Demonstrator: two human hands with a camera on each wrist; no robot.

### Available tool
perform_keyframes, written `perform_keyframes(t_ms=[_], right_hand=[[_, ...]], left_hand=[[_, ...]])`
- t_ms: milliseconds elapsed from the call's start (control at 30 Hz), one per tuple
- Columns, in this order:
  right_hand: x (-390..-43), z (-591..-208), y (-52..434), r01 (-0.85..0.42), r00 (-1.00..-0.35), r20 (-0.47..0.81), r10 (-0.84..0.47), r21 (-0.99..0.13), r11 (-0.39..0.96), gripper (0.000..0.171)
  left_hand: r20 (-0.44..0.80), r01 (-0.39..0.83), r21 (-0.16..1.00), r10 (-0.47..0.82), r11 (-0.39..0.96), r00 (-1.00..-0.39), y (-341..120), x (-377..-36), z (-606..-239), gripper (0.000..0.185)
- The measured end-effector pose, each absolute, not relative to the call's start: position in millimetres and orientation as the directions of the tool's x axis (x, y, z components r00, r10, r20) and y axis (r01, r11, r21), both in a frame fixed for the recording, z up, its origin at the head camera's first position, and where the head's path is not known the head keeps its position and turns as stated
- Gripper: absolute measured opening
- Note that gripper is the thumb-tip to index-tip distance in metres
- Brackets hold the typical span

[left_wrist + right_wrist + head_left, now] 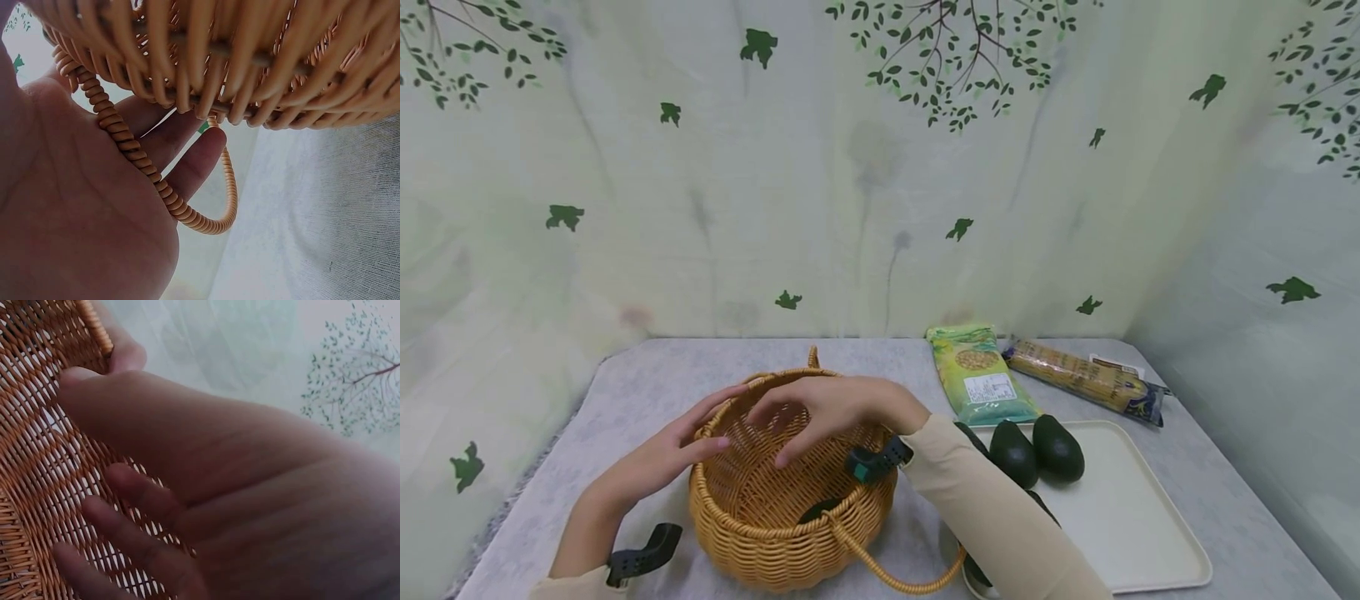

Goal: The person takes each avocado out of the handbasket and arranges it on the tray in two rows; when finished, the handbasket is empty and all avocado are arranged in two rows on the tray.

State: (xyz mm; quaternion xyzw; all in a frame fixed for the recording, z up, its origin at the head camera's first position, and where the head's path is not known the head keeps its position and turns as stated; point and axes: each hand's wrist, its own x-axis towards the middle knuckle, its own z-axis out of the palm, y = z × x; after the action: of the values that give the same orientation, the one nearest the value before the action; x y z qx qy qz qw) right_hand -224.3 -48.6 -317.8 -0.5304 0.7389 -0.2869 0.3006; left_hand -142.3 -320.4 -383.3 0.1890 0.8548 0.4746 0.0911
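A round wicker basket (790,550) with coiled handles stands before me. My left hand (662,454) holds its left rim, thumb over the inside edge. In the left wrist view, a looped handle (194,219) crosses the palm, and the fingers (197,159) reach past it under the wicker. Over the basket's opening hovers my right hand (823,408), palm down, fingers loosely bent and holding nothing. The right wrist view shows its fingers (140,534) spread before the woven inside wall. A dark green avocado (822,508) lies low in the basket, partly hidden by the front rim.
Right of the basket, a white tray (1138,517) bears several avocados (1058,448), partly behind my right sleeve (1000,517). Behind the tray lie a green and yellow bag (977,375) and a long pack of noodles (1082,375). A front handle (917,587) sticks out toward the tray.
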Motion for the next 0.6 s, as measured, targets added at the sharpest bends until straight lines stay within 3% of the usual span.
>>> perform_keyframes(t_ms=[600], right_hand=[[-232.9, -331.6, -62.4, -0.534, -0.195, -0.28, -0.94, -0.773, 0.341, 0.062]], left_hand=[[0.04, 0.258, 0.833, 0.413, 0.489, -0.91, -320.7, -142.5, -383.6, 0.062]])
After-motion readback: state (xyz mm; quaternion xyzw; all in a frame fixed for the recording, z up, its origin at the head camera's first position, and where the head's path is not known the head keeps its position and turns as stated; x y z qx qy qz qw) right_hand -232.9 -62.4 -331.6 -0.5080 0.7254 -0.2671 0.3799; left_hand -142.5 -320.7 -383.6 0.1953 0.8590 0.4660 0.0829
